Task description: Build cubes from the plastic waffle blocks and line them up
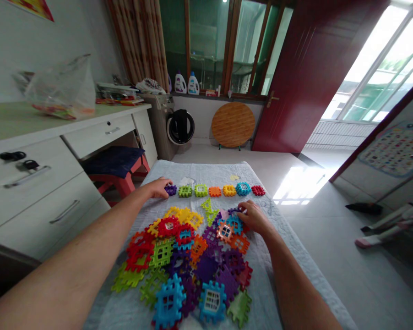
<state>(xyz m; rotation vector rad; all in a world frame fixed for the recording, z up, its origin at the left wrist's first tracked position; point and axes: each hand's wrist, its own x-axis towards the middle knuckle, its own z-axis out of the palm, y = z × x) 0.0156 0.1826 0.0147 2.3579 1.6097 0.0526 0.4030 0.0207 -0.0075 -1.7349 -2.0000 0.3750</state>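
My left hand (159, 188) has its fingers closed at the left side of a purple interlocking block (171, 190), the leftmost in a row. That row runs right through a green block (185, 191), a light green one, an orange one (214, 191), a yellow one (229, 190), a blue one (243, 189) and a red one (258, 190). At the right edge of a loose heap of interlocking plastic pieces (206, 268), my right hand (252, 216) pinches a purple piece (234, 211). Part of that piece is hidden by the fingers.
A pale blue cloth (209, 170) covers the table under everything. To the left stand a white desk (100, 120) and a stool with a dark seat (119, 161). Behind are a washing machine (161, 119), a folded round wooden table (233, 123) and a red door (302, 82).
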